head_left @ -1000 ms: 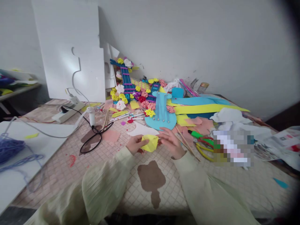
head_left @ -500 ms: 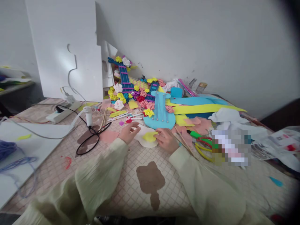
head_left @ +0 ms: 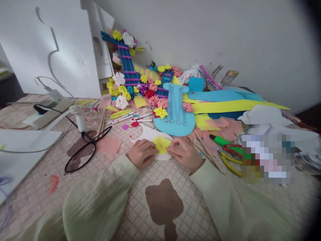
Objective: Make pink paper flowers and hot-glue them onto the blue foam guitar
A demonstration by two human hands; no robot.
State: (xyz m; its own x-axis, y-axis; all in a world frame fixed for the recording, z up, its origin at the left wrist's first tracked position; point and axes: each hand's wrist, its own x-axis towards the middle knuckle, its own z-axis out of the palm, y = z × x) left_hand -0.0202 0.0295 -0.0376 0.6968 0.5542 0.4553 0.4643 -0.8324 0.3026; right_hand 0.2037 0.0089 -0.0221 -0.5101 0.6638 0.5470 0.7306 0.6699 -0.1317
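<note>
A folded yellow paper piece [head_left: 162, 144] lies on a white paper cut-out [head_left: 150, 134] on the quilted table cover. My left hand [head_left: 141, 155] presses the yellow piece's left edge, fingers bent and together. At the piece's right edge, my right hand [head_left: 185, 152] pinches it with curled fingers. Both sleeves are pale yellow-green. A blue paper guitar shape [head_left: 175, 112] lies just beyond the hands.
Paper flowers [head_left: 122, 90] and a dark blue guitar neck [head_left: 126, 62] pile up against the wall. Blue and yellow paper sheets [head_left: 225, 105], wooden sticks [head_left: 204, 149], pliers [head_left: 229, 159] lie right. A glue gun [head_left: 80, 117], black cable [head_left: 82, 152], power strip [head_left: 45, 112], white foam boards [head_left: 57, 50] sit left.
The yellow piece went from held in the air to lying on the white cut-out. Both hands moved forward and down with it, and the view moved closer.
</note>
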